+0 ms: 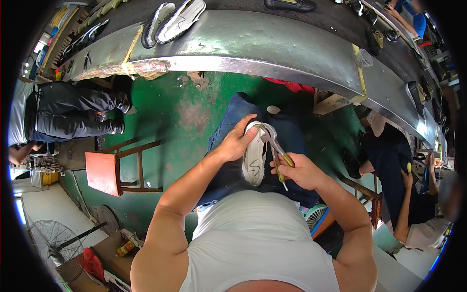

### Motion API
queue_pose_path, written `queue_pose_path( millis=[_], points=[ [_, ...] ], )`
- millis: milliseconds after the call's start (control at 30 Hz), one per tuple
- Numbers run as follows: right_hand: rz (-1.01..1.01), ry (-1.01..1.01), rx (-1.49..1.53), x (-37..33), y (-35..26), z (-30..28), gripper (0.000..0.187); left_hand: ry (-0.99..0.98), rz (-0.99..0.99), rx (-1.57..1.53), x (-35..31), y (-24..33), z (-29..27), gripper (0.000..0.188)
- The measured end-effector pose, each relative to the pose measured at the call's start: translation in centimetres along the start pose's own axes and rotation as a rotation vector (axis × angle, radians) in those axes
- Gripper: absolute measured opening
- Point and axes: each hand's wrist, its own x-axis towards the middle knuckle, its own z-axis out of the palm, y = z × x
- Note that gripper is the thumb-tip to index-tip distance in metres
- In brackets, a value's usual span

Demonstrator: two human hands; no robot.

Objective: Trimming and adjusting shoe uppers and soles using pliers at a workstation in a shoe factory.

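A white shoe (254, 163) with a dark scrawled mark rests on my lap, over blue jeans (227, 125). My left hand (236, 142) grips its far end, thumb on top and fingers along the side. In my right hand (300, 172) is a pair of pliers (273, 141) with olive-yellow handles, the fingers wrapped round them. The pliers' metal head lies against the far right edge of the shoe, close to my left thumb. I cannot tell whether the jaws bite on the material. Part of the shoe's far end is hidden by my left hand and the pliers.
Ahead runs a metal-edged bench (272, 36) bearing a pair of white-and-black shoes (177, 22), a black shoe (290, 5) and another tool (87, 60). A wooden stool (103, 173) stands left. People sit left (73, 109) and right (394, 170). A fan (54, 243) is lower left.
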Motion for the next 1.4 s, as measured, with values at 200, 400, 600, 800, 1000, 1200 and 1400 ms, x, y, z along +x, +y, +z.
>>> queue_pose_path(
  millis=[200,400,600,800,1000,1200,1400],
  points=[
    [0.180,-0.145,0.368,0.7,-1.6,-1.8,0.033,-0.024,-0.037,-0.033,0.5,0.0,0.0,0.054],
    [0.254,-0.045,0.247,1.0,-1.3,-1.9,0.021,0.021,0.005,0.007,1.1,-0.6,0.7,0.049],
    [-0.073,0.271,-0.403,5.2,5.4,-0.9,0.022,0.114,0.009,-0.118,1.7,-3.0,1.1,0.041],
    [-0.169,0.412,-0.499,4.0,6.1,0.7,0.024,0.065,-0.058,-0.206,1.2,-1.4,0.7,0.039],
    [-0.157,0.361,-0.824,1.9,2.7,0.3,0.026,0.074,-0.257,-0.505,1.0,0.2,0.7,0.040],
    [0.073,0.067,-0.083,-1.0,1.8,-1.0,0.027,0.144,-0.256,-0.469,1.1,-0.2,0.6,0.039],
    [-0.474,0.533,-0.633,2.3,1.5,1.0,0.030,0.235,-0.140,-0.211,0.7,-1.6,1.8,0.041]
  ],
)
